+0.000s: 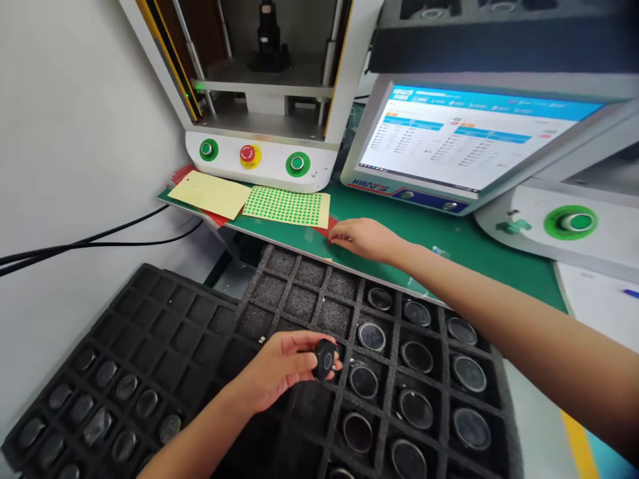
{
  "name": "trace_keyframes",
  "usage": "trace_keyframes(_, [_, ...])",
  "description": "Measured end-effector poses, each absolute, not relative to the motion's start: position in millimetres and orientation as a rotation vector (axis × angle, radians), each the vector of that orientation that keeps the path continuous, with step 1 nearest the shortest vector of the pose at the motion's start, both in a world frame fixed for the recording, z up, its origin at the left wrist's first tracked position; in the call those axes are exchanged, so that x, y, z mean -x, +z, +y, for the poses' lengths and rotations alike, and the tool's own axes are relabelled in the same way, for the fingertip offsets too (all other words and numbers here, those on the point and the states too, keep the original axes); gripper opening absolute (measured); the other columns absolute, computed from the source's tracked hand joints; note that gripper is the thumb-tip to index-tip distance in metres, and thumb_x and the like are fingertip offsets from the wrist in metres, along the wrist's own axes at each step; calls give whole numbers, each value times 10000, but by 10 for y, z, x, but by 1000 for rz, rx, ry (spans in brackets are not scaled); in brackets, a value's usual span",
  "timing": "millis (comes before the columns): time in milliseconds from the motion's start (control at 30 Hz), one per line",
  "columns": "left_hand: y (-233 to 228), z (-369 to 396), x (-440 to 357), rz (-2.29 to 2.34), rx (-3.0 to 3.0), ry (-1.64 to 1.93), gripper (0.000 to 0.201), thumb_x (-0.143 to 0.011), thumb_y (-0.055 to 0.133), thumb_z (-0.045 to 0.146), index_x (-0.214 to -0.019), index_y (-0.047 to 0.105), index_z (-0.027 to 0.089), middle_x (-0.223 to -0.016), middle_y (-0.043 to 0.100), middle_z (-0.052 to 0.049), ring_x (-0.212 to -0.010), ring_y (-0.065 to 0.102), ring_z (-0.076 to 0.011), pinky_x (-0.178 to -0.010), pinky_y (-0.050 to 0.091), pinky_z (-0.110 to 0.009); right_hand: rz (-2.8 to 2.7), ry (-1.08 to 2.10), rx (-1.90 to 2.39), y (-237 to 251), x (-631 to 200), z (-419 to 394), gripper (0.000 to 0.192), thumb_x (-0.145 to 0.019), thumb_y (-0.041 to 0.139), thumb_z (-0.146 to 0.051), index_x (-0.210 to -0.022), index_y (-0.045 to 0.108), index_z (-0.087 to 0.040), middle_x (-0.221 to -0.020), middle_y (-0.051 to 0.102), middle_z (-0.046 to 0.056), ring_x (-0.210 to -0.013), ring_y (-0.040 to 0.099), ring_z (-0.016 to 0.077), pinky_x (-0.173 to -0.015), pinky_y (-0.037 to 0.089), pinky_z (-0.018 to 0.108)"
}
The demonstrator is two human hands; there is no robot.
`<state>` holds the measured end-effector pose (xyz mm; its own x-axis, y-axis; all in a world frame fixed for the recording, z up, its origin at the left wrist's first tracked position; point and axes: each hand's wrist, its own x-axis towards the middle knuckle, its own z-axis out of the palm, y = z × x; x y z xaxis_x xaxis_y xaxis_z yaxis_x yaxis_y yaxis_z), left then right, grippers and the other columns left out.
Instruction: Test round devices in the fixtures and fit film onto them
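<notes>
My left hand (pixel 284 366) grips a small round black part (pixel 325 359) on edge, thumb on one side and fingers behind, above the grey foam tray (pixel 344 382). At the front of the green bench top, my right hand (pixel 364 238) has its fingertips pinched together at a red sticker sheet (pixel 323 231). Whatever lies between those fingertips is too small to make out. The sheet is partly covered by a pale sheet of green dot stickers (pixel 284 206). Round black parts with shiny rims, such as one lens-like disc (pixel 372 337), sit in the foam tray's right-hand pockets.
A second black tray (pixel 164 319) with several round parts lies at the left. Behind the bench edge stand a press machine with a red stop button (pixel 247 154) and a lit monitor (pixel 464 140). A yellow sheet (pixel 210 193) and black cables (pixel 100 245) are at the left.
</notes>
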<state>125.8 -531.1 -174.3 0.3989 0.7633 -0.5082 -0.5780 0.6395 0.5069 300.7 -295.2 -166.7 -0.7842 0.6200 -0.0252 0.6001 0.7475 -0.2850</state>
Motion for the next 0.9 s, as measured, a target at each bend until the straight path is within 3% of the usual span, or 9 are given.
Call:
trace_keyframes(233, [-1780,-5409,-1230,809,-186,818,509,-584,926,412,-989,775,143,-888,752,-79,-860,703,-169,-827,529,-289,-2987,450,911,-1743,-2994,-2752,184,-886,580,-186,-911,758,-225,-981,762,20,-859,694,188,-710,457,263])
trace_keyframes(567, [-1715,-5369,-1254,777,-216,707,350,-639,822,180,-985,774,151,-867,761,-70,-738,685,-123,-746,498,-235,-3093,511,897,-1697,-2959,-2675,112,-842,605,-182,-825,709,-218,-871,741,-19,-717,651,142,-637,415,242])
trace_keyframes(767, [-1713,-5380,-1257,812,-194,680,329,-631,780,152,-960,773,151,-843,760,-57,-721,683,-115,-723,482,-220,-3130,459,868,-1686,-2950,-2668,215,-874,579,-209,-1037,717,-240,-943,756,0,-742,668,153,-653,431,252])
trace_keyframes(900, [-1702,-5390,-1246,830,-205,679,324,-635,770,150,-959,771,151,-845,759,-57,-722,681,-116,-725,477,-224,-3191,409,790,-1660,-2917,-2653,179,-850,581,-181,-870,746,-247,-905,761,-1,-763,672,169,-655,421,265])
